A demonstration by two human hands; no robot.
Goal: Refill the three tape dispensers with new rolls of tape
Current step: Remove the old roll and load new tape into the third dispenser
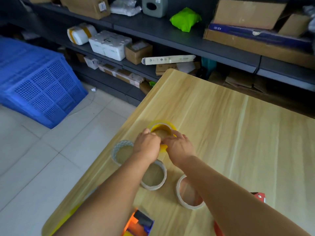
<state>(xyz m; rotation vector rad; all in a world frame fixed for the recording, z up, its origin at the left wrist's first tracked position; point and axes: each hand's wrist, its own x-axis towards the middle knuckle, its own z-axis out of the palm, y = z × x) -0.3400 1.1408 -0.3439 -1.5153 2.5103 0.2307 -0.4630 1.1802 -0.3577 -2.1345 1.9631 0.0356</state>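
Storeroom vibes all around you: dark shelves (pixel 170 36) along the back stuffed with cardboard boxes (pixel 247 13), white parcels, a green bag (pixel 185 19), plus a blue crate (pixel 39 82) sitting on the tiled floor (pixel 42 167) to your left. You're at a wooden table (pixel 238 133), near its left corner.

From the head cam, both your hands are on the yellow roll (pixel 162 129), which lies flat on the table toward the far side of the other rolls. Your left hand (pixel 147 147) has its fingers curled at the roll's near-left edge, and your right hand (pixel 179 145) has its fingers bent over the near-right edge. The fingertips of both meet right at the near rim, where a bit of yellow tape pokes out between them, so it looks like you're pinching there, though exactly what each finger has hold of is hard to make out.

Closer to you, three more rolls lie flat: a textured clear roll (pixel 122 152) just left of your left wrist, a white roll (pixel 154 176) partly under your left forearm, and another white roll (pixel 189 193) partly under your right forearm.

At the bottom edge, an orange dispenser (pixel 139 223) with dark and blue parts sits between your arms. A red thing (pixel 259 196) peeks out behind your right arm; can't tell what it is.
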